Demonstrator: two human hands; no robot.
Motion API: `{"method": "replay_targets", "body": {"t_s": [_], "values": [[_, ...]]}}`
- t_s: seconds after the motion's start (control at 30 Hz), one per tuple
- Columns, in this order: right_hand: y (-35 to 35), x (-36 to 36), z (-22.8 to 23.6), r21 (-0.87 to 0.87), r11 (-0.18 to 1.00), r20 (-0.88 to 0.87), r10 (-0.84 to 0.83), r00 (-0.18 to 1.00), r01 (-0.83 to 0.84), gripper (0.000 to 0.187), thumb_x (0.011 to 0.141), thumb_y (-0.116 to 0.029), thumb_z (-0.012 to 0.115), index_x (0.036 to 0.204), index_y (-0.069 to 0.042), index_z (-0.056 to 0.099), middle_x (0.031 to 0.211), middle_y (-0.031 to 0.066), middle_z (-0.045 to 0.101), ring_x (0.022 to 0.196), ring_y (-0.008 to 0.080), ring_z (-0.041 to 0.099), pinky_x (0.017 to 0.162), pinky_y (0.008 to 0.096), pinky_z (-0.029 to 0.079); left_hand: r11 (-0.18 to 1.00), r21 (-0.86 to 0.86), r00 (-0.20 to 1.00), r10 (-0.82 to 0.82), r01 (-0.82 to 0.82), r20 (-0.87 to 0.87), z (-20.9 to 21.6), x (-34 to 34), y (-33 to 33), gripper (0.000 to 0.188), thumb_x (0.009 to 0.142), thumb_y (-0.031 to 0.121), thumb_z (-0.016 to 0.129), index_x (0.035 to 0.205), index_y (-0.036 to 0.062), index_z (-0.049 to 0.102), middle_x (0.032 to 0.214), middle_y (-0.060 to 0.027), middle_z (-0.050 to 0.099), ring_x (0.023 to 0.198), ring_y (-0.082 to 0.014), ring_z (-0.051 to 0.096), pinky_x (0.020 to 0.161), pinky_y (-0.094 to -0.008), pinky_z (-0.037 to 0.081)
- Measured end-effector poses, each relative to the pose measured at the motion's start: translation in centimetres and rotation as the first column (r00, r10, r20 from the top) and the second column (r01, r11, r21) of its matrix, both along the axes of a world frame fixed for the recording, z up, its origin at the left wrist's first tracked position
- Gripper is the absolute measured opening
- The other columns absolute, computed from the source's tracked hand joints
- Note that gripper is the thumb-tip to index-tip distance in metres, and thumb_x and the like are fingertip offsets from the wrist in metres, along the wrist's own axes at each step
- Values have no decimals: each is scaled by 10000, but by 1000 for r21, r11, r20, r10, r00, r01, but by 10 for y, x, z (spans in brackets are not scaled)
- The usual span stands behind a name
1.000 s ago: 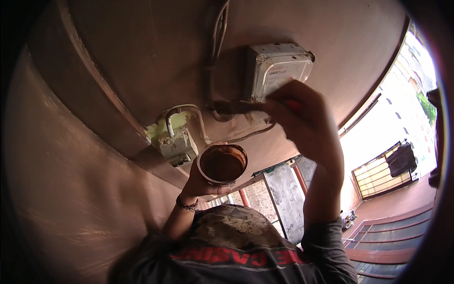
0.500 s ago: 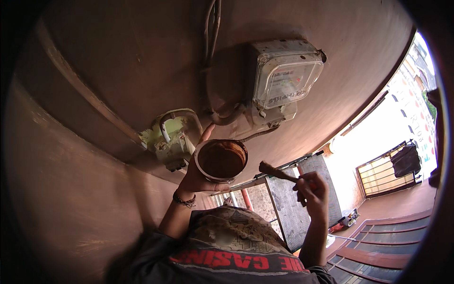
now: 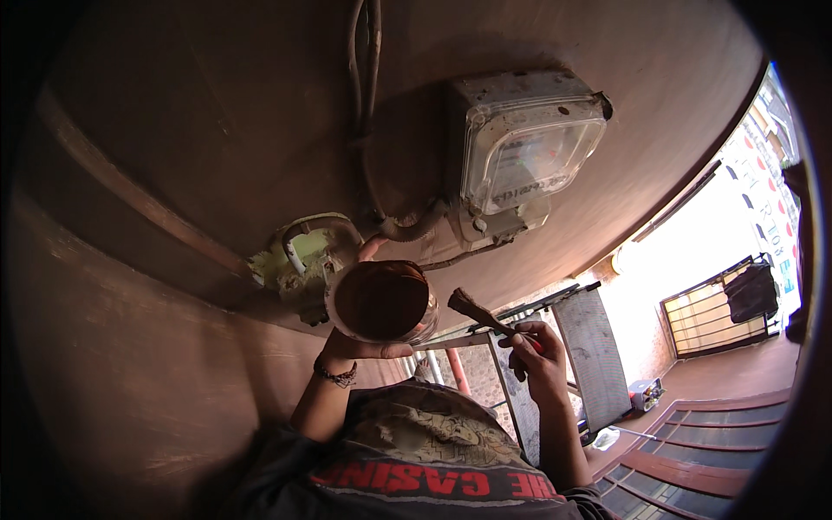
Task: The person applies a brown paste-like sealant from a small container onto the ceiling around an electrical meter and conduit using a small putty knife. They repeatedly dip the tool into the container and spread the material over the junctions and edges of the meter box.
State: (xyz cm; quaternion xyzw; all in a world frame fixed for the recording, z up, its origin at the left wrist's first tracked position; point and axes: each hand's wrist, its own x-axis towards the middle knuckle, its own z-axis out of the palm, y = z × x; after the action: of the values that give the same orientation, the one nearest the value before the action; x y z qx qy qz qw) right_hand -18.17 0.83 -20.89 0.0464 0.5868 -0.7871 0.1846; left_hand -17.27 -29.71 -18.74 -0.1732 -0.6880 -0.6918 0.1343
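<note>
My left hand point(image 3: 351, 343) is wrapped round a round tub point(image 3: 422, 328) of brown paint and holds it up near the wall, its open top towards me. The paint inside lies in shadow. In my right hand point(image 3: 541, 357) is a paintbrush point(image 3: 475, 310), gripped by its handle, with brown-coated bristles pointing up and left. The bristles are just right of the tub and apart from it. Behind the tub, an old fitting point(image 3: 299, 270) with a pale green unpainted patch sits on the brown wall point(image 3: 217, 156).
An electricity meter point(image 3: 530, 165) with a clear cover juts from the wall above the tub. Cables point(image 3: 373, 104) run down to it and to the fitting. A grey panel point(image 3: 594, 355), a barred window point(image 3: 715, 308) and dark railings point(image 3: 702, 442) stand at the right.
The paintbrush in my right hand has moved left, closer to the tub. The tub has shifted left, and its opening appears darker. Both hands keep their hold.
</note>
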Motion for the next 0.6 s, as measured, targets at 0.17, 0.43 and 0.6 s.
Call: {"method": "replay_targets", "body": {"t_s": [0.17, 0.43, 0.6], "values": [[-8, -6, -11, -44, 998, 42, 55, 998, -53, 273, 928, -108, 697, 1152, -14, 571, 892, 103, 718, 629, 81, 590, 514, 206, 447, 985, -129, 992, 106, -114, -62, 0, -3, -2, 1378, 522, 479, 962, 1556, 44, 162, 1274, -83, 586, 1179, -189, 583, 1071, -402, 430], [-9, -11, -13, -37, 998, 23, 45, 999, -44, 234, 929, -88, 692, 1111, 18, 589, 907, 114, 715, 677, 94, 608, 600, 226, 494, 973, -167, 987, 150, -158, -58, -5, 1, 3, 1378, 533, 519, 937, 1561, 37, 157, 1209, -85, 605, 1146, -185, 596, 1090, -388, 409], [-7, -9, -11, -9, 998, 26, 55, 998, -55, 226, 930, -96, 696, 1101, 17, 601, 913, 107, 714, 693, 94, 609, 614, 231, 497, 981, -126, 989, 148, -147, 4, -3, 5, 10, 1445, 513, 472, 957, 1567, 23, 77, 1201, -80, 603, 1146, -209, 594, 1104, -409, 403]]}}
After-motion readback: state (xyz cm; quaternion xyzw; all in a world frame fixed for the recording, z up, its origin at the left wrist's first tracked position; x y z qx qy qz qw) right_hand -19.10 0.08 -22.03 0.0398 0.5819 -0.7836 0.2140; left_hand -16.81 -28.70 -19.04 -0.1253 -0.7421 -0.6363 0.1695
